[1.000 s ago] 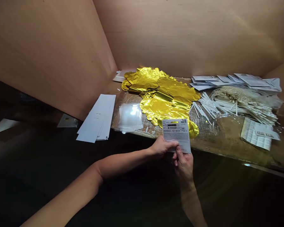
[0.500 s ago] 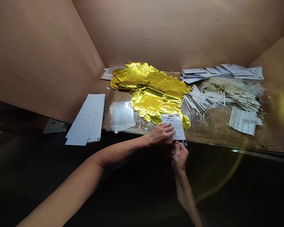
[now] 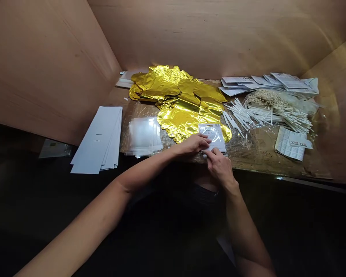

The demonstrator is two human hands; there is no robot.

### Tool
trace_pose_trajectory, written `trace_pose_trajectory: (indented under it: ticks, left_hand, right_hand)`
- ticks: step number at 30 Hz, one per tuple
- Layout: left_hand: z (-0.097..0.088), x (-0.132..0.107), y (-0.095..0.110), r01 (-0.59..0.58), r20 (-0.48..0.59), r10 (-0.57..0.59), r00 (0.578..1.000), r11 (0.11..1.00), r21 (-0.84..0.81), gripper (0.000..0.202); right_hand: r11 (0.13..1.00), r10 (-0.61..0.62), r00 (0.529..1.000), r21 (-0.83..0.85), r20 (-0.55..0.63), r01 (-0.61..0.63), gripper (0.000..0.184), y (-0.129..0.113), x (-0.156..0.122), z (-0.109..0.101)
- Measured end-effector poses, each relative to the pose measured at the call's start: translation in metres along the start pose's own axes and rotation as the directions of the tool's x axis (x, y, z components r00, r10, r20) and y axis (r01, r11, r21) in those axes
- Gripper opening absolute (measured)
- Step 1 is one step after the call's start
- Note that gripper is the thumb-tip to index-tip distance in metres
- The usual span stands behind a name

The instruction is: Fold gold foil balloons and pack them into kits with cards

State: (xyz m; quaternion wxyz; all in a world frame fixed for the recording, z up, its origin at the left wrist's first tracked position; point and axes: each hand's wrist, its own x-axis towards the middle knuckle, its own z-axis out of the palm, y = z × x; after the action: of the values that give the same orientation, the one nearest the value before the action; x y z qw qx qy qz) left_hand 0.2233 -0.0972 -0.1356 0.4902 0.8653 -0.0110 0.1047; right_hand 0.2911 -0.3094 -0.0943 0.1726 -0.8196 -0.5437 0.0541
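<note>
A clear plastic packet (image 3: 215, 137) with a printed white card inside lies at the table's front edge, over the tip of the gold foil pile. My left hand (image 3: 194, 143) is closed at its left side, fingers pressed on the lower left part. My right hand (image 3: 220, 165) pinches the packet's bottom edge between thumb and forefinger, close to the left fingertips. The gold foil balloons (image 3: 178, 115) lie flat in a heap just beyond both hands.
Left of the hands are a stack of clear plastic bags (image 3: 144, 134) and white folded cards (image 3: 96, 138) overhanging the edge. To the right lie white sticks (image 3: 239, 115), a sticker sheet (image 3: 290, 144) and finished-looking packets (image 3: 288, 81). Wooden panels (image 3: 202, 34) enclose the table.
The right hand has moved from below the packet to pinch its bottom edge. The left hand has slid down the packet, baring more of the card. The view has shifted slightly.
</note>
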Motion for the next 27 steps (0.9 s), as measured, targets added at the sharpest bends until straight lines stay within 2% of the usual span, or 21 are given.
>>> trace_pose_trajectory:
  ticks: [3, 5, 10, 12, 13, 14, 16, 17, 18, 19, 20, 22, 23, 24, 26, 27]
  left_hand:
    - [0.005, -0.002, -0.003, 0.004, -0.011, -0.004, 1.0, 1.0, -0.017, 0.015]
    - [0.006, -0.002, -0.005, -0.019, -0.01, 0.019, 1.0, 1.0, -0.009, 0.016]
    - [0.006, -0.004, -0.009, -0.12, -0.002, 0.121, 0.993, 0.992, 0.022, 0.02]
    - [0.005, -0.005, -0.008, -0.132, -0.005, 0.132, 0.991, 0.991, 0.032, 0.022]
    - [0.005, -0.006, -0.008, -0.127, -0.008, 0.128, 0.992, 0.991, 0.038, 0.023]
    - [0.004, -0.008, -0.007, -0.124, -0.012, 0.124, 0.992, 0.991, 0.045, 0.023]
    - [0.001, -0.013, -0.004, -0.141, 0.005, 0.141, 0.99, 0.988, 0.063, 0.022]
    - [-0.001, -0.017, -0.002, -0.167, 0.028, 0.165, 0.986, 0.984, 0.07, 0.022]
    - [-0.002, -0.021, 0.0, -0.201, 0.059, 0.197, 0.979, 0.977, 0.075, 0.022]
    - [-0.003, -0.025, 0.003, -0.234, 0.095, 0.226, 0.969, 0.969, 0.081, 0.022]
    - [-0.005, -0.029, 0.006, -0.258, 0.129, 0.246, 0.961, 0.962, 0.087, 0.021]
    - [-0.007, -0.035, 0.012, -0.273, 0.179, 0.251, 0.951, 0.956, 0.107, 0.022]
    - [-0.008, -0.038, 0.016, -0.271, 0.202, 0.244, 0.949, 0.955, 0.121, 0.023]
    - [-0.008, -0.039, 0.019, -0.266, 0.221, 0.232, 0.947, 0.954, 0.136, 0.023]
    - [-0.009, -0.041, 0.025, -0.256, 0.244, 0.215, 0.946, 0.954, 0.153, 0.017]
    - [-0.009, -0.041, 0.028, -0.253, 0.249, 0.21, 0.945, 0.955, 0.156, 0.014]
  right_hand:
    - [0.996, -0.09, 0.987, -0.015, 0.136, 0.093, 0.029, 0.011, 0.002, -0.006]
    - [0.989, -0.147, 0.977, 0.046, 0.152, 0.141, 0.028, 0.017, 0.0, -0.009]
    - [0.988, -0.156, 0.985, 0.029, 0.067, 0.155, 0.022, 0.006, 0.018, -0.004]
    - [0.979, -0.159, 0.987, 0.134, 0.032, 0.154, 0.02, 0.002, 0.021, -0.006]
    - [0.959, -0.133, 0.991, 0.254, -0.005, 0.13, 0.02, 0.004, 0.018, -0.01]
    - [0.909, -0.075, 0.995, 0.406, -0.06, 0.093, 0.019, 0.009, 0.01, -0.017]
    - [0.702, 0.132, 0.981, 0.712, -0.145, 0.011, 0.022, 0.028, -0.016, -0.033]
    - [0.586, 0.247, 0.952, 0.811, -0.179, 0.001, 0.026, 0.041, -0.033, -0.042]
    - [0.518, 0.312, 0.935, 0.855, -0.167, -0.02, 0.032, 0.052, -0.049, -0.048]
    - [0.544, 0.341, 0.926, 0.837, -0.161, -0.055, 0.034, 0.063, -0.063, -0.052]
    - [0.623, 0.332, 0.933, 0.775, -0.141, -0.104, 0.038, 0.07, -0.075, -0.052]
    - [0.84, 0.234, 0.969, 0.519, -0.084, -0.158, 0.053, 0.072, -0.088, -0.041]
    - [0.915, 0.168, 0.984, 0.381, -0.06, -0.133, 0.055, 0.068, -0.088, -0.031]
    - [0.957, 0.102, 0.993, 0.278, -0.057, -0.082, 0.048, 0.061, -0.084, -0.019]
    - [0.982, 0.028, 0.99, 0.187, -0.141, -0.001, 0.023, 0.045, -0.07, 0.002]
    - [0.985, 0.033, 0.981, 0.175, -0.191, 0.001, 0.023, 0.037, -0.061, 0.01]
